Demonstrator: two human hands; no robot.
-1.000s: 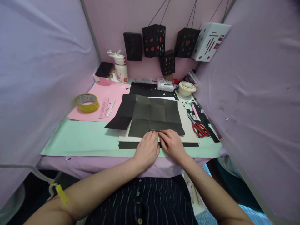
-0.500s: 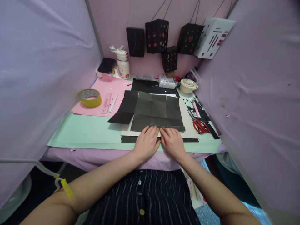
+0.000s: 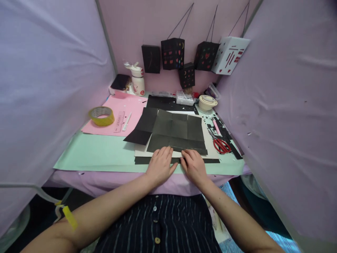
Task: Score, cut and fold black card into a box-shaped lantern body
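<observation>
A sheet of black paper (image 3: 172,123) with crease lines lies on a white board (image 3: 210,142), its left flap raised and bent. Along its near edge runs a narrow folded strip. My left hand (image 3: 160,164) rests with outstretched fingers on this strip, thumb pointing right. To its right, my right hand (image 3: 195,168) touches the same edge, fingers loosely bent and thumb apart. A small gap separates the two hands. Both hands partly cover the near edge and a black strip (image 3: 212,161) under the board.
Red-handled scissors (image 3: 222,146), a pink cutter (image 3: 216,127) and black scraps lie right. Yellow tape (image 3: 102,116), a ruler (image 3: 119,122) and a white pen (image 3: 126,122) lie on pink paper left. A bottle (image 3: 138,82) stands behind; paper lanterns (image 3: 173,53) hang above.
My hands have spread apart along the near edge, the left one moving left. The right fingers are more bent. The whole view has shifted, with the lanterns now lower in the picture.
</observation>
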